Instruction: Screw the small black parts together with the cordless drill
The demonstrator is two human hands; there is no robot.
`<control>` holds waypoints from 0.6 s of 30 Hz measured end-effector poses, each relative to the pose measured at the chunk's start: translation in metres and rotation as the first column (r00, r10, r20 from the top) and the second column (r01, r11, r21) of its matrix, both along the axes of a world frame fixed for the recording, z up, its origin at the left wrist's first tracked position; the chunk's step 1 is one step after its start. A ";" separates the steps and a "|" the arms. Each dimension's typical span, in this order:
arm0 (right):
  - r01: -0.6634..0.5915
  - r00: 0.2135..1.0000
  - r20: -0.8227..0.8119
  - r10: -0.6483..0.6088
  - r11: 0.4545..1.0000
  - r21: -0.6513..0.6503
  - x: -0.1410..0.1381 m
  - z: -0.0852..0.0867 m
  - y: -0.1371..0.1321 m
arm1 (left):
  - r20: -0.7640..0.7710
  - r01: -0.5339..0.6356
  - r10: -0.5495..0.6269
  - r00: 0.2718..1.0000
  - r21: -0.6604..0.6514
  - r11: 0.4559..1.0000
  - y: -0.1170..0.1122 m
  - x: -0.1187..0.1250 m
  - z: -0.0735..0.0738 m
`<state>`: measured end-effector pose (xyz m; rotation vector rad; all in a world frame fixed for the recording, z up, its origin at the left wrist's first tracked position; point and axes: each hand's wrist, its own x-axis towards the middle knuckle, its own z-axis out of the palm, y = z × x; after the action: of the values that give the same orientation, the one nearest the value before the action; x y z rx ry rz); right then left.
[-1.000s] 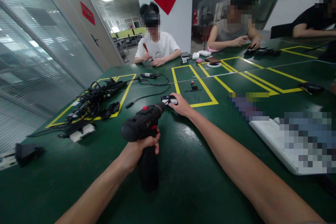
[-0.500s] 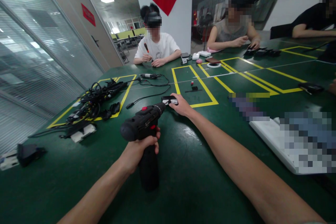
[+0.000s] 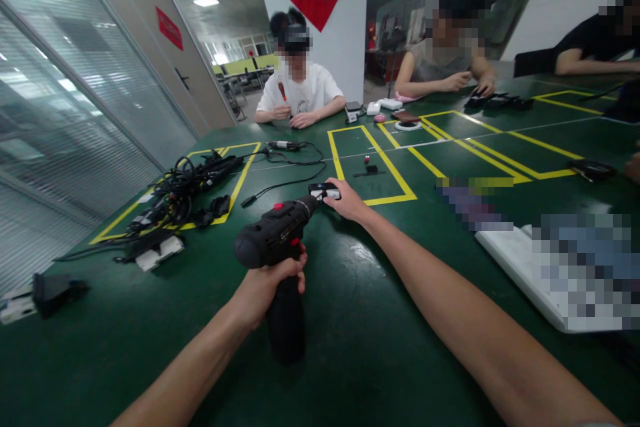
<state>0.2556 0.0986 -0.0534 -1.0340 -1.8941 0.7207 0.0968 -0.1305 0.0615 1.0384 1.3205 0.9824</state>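
My left hand [image 3: 277, 283] is wrapped round the grip of a black cordless drill [image 3: 270, 233] with red buttons. The drill's chuck points away from me, up to a small black-and-white device [image 3: 320, 192]. My right hand [image 3: 345, 199] pinches that device from its right side on the green table. Whether the bit touches the device, I cannot tell. Beyond my right hand, inside a yellow taped box, lie a small black piece [image 3: 372, 169] and a tiny red item [image 3: 367, 159].
A tangle of black cables [image 3: 193, 187] lies left, with a black-and-white part [image 3: 159, 252] nearer me and a black adapter [image 3: 55, 293] at far left. To the right is a white tray [image 3: 520, 273], partly blurred. Across the table, a person [image 3: 300, 90] holds a screwdriver [image 3: 283, 91]; others sit right.
The drill and my left hand have shifted very slightly to the right. My right hand stays on the device.
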 end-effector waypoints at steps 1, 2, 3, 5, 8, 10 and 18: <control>-0.001 1.000 0.000 0.001 1.000 -0.003 0.000 0.000 0.000 | 0.000 -0.003 0.003 1.000 -0.001 1.000 0.000 0.000 0.000; -0.002 1.000 0.001 0.002 1.000 -0.007 0.000 0.000 0.000 | -0.007 -0.004 0.004 1.000 -0.005 1.000 0.000 0.000 0.000; -0.002 1.000 0.002 0.002 1.000 -0.010 0.000 0.000 0.000 | -0.018 -0.004 0.003 1.000 -0.011 1.000 0.000 -0.001 0.000; -0.003 1.000 0.005 0.004 1.000 -0.018 0.000 0.001 0.000 | -0.035 -0.004 0.004 0.999 -0.022 1.000 0.000 -0.001 -0.001; -0.005 1.000 0.013 0.005 1.000 -0.030 0.000 0.002 0.000 | -0.025 -0.007 0.007 1.000 -0.026 1.000 0.000 -0.001 -0.001; -0.006 1.000 0.018 0.007 0.999 -0.037 0.000 0.002 0.000 | -0.010 -0.011 0.011 1.000 -0.016 1.000 0.000 0.000 0.000; -0.004 0.999 0.038 0.006 0.999 -0.054 0.000 0.002 -0.001 | -0.007 -0.021 0.020 1.000 -0.034 0.999 -0.001 0.001 0.001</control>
<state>0.2557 0.0978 -0.0512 -1.0840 -1.9202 0.7641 0.0973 -0.1318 0.0624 1.0049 1.3519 0.9691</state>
